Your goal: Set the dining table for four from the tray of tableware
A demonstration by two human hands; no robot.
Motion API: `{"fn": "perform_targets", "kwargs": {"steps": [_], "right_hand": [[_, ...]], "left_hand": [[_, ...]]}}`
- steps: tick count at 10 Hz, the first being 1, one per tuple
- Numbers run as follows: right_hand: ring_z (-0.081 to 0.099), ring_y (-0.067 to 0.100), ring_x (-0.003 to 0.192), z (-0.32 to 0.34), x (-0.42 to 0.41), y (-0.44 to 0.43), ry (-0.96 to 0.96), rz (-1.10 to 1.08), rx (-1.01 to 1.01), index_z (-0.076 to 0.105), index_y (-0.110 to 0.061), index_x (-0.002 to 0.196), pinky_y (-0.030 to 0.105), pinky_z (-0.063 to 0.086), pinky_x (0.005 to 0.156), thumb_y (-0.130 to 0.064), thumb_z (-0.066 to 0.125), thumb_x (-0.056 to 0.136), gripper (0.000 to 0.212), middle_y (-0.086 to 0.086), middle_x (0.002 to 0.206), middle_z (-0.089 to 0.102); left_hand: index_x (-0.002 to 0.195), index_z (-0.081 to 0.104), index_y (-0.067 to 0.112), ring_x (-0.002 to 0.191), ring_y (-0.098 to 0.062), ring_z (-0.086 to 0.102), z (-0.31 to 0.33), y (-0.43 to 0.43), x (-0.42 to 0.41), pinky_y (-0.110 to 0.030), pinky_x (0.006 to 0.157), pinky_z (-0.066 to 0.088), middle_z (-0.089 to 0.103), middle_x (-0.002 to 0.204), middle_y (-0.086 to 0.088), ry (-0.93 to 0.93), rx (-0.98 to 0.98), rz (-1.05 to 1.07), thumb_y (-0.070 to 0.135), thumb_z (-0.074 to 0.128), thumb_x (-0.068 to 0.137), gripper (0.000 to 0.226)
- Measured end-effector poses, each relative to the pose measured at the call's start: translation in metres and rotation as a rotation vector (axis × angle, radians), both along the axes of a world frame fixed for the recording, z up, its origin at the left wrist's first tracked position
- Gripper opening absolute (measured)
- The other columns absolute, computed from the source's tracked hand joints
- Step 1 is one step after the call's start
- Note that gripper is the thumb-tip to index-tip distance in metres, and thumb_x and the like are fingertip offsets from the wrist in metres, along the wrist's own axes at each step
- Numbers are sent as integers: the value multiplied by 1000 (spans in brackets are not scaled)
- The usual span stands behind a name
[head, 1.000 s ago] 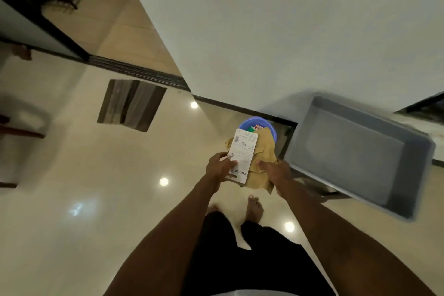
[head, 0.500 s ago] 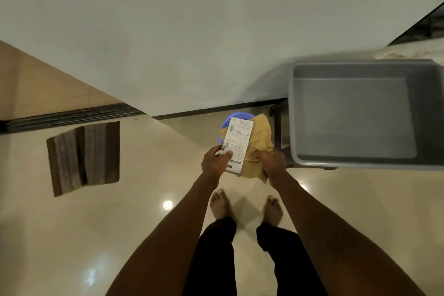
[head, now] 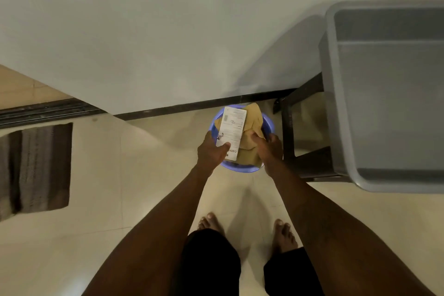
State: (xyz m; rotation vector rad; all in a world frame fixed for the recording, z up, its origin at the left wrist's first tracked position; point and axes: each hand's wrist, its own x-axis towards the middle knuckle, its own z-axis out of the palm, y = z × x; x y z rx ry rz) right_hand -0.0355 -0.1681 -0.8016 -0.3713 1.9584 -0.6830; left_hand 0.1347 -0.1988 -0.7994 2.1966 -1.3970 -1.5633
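Observation:
A round blue plastic bin (head: 269,125) stands on the floor by the wall, straight ahead of my feet. My left hand (head: 211,154) pinches a white printed card pack (head: 231,131) over the bin's left half. My right hand (head: 268,149) grips crumpled tan paper wrapping (head: 251,125) over the bin's right half. Both items hang just above or inside the bin's mouth. A large grey plastic tray (head: 384,103) with nothing visible inside sits on a dark stool at the right.
The dark stool frame (head: 302,132) stands close to the right of the bin. A white wall (head: 168,31) with a black skirting rises directly ahead. A brown striped mat (head: 36,168) lies on the glossy cream floor at the left.
The view has swung round and closer to the wall. Both hands have lowered the card pack and tan paper down over the blue bin, whose rim now shows around them.

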Motion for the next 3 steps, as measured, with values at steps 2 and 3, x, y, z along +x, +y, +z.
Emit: {"fn": "perform_targets", "kwargs": {"steps": [2, 3], "right_hand": [[60, 19, 120, 20, 15, 34, 193, 28, -126, 50, -18, 145, 25, 41, 91, -44, 72, 94, 61, -1, 133, 63], [57, 11, 110, 84, 21, 57, 195, 98, -147, 54, -15, 141, 25, 41, 89, -42, 73, 93, 58, -2, 125, 64]], "left_hand": [[161, 21, 13, 131, -31, 57, 27, 31, 7, -36, 104, 49, 52, 151, -11, -74, -138, -194, 38, 72, 95, 88], [159, 26, 16, 126, -30, 60, 93, 40, 5, -34, 96, 52, 55, 146, -9, -36, -171, -320, 39, 75, 92, 86]]}}
